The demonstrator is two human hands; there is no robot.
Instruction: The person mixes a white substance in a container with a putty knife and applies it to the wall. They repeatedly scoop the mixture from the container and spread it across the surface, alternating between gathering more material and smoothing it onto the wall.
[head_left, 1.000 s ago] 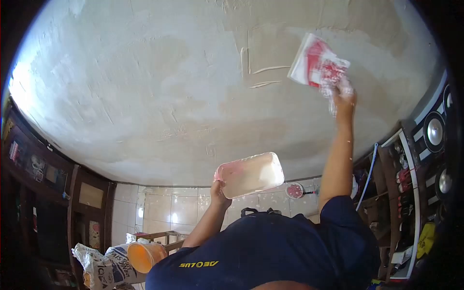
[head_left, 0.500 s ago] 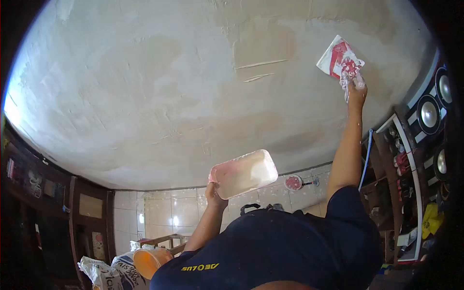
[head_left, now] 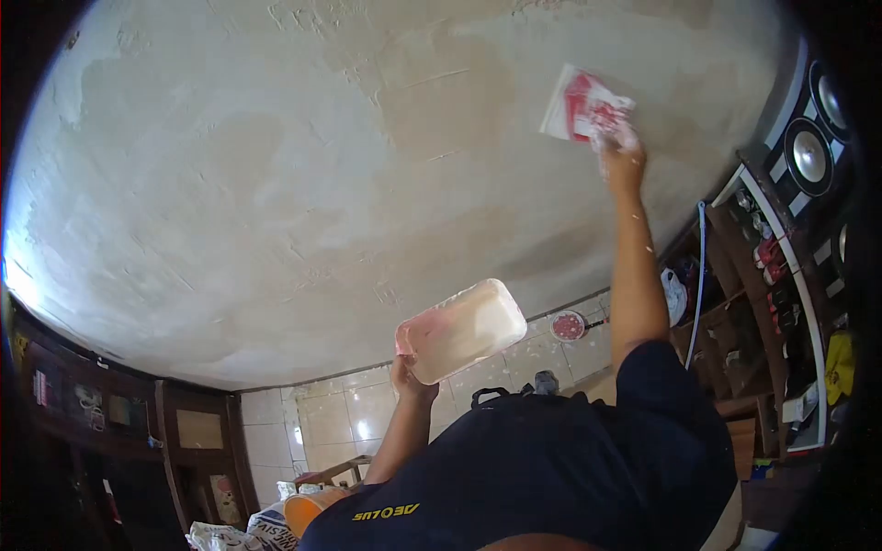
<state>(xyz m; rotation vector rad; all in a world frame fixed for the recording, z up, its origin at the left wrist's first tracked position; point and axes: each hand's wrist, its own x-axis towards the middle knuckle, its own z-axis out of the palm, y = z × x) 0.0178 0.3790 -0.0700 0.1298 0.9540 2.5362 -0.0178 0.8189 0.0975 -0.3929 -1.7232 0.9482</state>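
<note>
We are holding a flat red-and-white spreader [head_left: 579,108] up at the wall [head_left: 322,184], in its upper right part as we are seeing it, with the blade slanting to the left; we cannot tell whether its edge is touching the surface. Our right hand [head_left: 621,154], smeared with white paste, is gripping the spreader at its right-hand end, and the arm is reaching up almost straight. Lower and to the left, our left hand [head_left: 411,378] is grasping the near left corner of a shallow, pale tray [head_left: 470,329], which is tilting and showing us its smeared, pinkish inside. Around the spreader, the wall is showing damp tan patches, pale coating and raised ridges. Beyond the tray, to its right, a round container [head_left: 568,326] with pink-and-white contents is sitting on the tiled floor [head_left: 344,413], near the foot of the wall. To our left, an orange bucket [head_left: 303,511] is standing just beside printed sacks [head_left: 220,538]; to our right, shelves [head_left: 726,340] are holding assorted things, with a light blue pole [head_left: 701,266] leaning near them.
</note>
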